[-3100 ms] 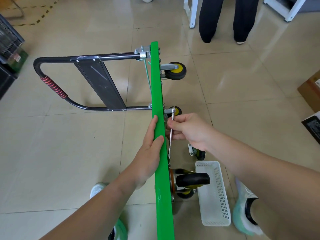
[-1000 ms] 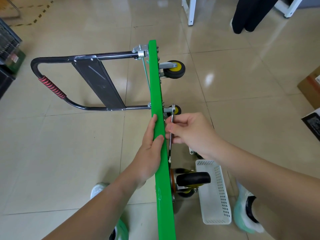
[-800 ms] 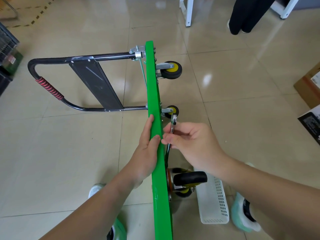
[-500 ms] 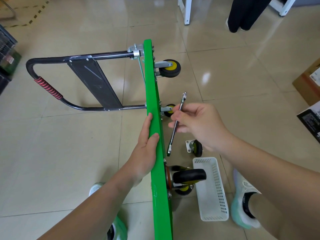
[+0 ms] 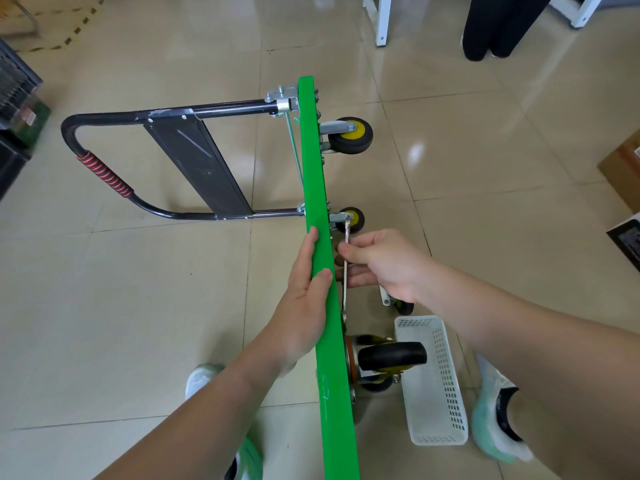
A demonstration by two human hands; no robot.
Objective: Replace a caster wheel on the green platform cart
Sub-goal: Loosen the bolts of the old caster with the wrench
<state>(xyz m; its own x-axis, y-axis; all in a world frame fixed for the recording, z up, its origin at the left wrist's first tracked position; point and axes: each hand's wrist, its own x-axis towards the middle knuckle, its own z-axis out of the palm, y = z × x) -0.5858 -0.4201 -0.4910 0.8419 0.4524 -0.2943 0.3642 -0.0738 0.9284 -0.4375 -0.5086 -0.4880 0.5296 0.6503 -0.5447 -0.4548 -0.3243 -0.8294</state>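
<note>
The green platform cart (image 5: 313,161) stands on its long edge on the floor, handle (image 5: 104,174) folded out to the left and wheels facing right. My left hand (image 5: 304,299) grips the upper edge of the deck. My right hand (image 5: 384,261) pinches a slim metal wrench (image 5: 345,271) held close along the underside, its top end near the small yellow-hub caster (image 5: 354,220). A larger yellow-hub wheel (image 5: 351,135) sits farther up, and a black caster (image 5: 391,356) is mounted near me. A loose caster (image 5: 398,303) lies on the floor, partly hidden by my right wrist.
A white perforated basket (image 5: 434,382) lies on the tiles right of the black caster. My shoes (image 5: 495,424) flank the cart. A person's dark trouser legs (image 5: 495,26) and white furniture legs (image 5: 381,19) are at the top. Boxes (image 5: 623,168) sit at the right edge, dark crates (image 5: 15,98) at the left.
Half a second ago my right hand held the wrench away from the cart, tilted in the air. It has brought the wrench back against the underside by the small caster. My left hand kept its grip.
</note>
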